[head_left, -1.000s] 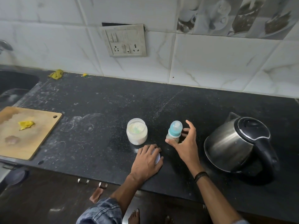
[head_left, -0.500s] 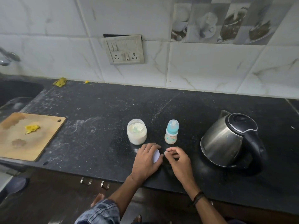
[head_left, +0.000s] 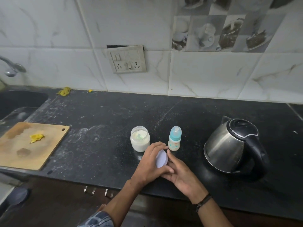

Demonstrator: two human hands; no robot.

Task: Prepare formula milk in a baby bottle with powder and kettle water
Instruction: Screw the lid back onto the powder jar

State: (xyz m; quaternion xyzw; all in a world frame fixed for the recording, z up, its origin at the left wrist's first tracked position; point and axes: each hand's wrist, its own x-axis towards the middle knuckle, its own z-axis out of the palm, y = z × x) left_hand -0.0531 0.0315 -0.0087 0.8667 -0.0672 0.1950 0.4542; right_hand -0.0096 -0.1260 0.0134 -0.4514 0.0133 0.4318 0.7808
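Observation:
An open glass jar of white powder point(head_left: 140, 139) with a scoop handle inside stands on the black counter point(head_left: 101, 128). Just right of it stands a small baby bottle point(head_left: 174, 139) with a teal cap. A steel kettle point(head_left: 229, 145) with a black lid and handle sits at the right. My left hand point(head_left: 150, 164) grips the jar's white lid point(head_left: 161, 158), tilted up on edge in front of the bottle. My right hand point(head_left: 182, 172) touches the lid from the right with fairly straight fingers.
A wooden cutting board point(head_left: 24, 148) with a yellow scrap lies at the left, beside a sink point(head_left: 18, 102) and tap. A socket panel point(head_left: 127, 60) is on the tiled wall. Yellow scraps lie at the counter's back edge.
My right hand left the bottle and came to the lid. My left hand, which lay flat over the lid on the counter, has lifted it onto its edge.

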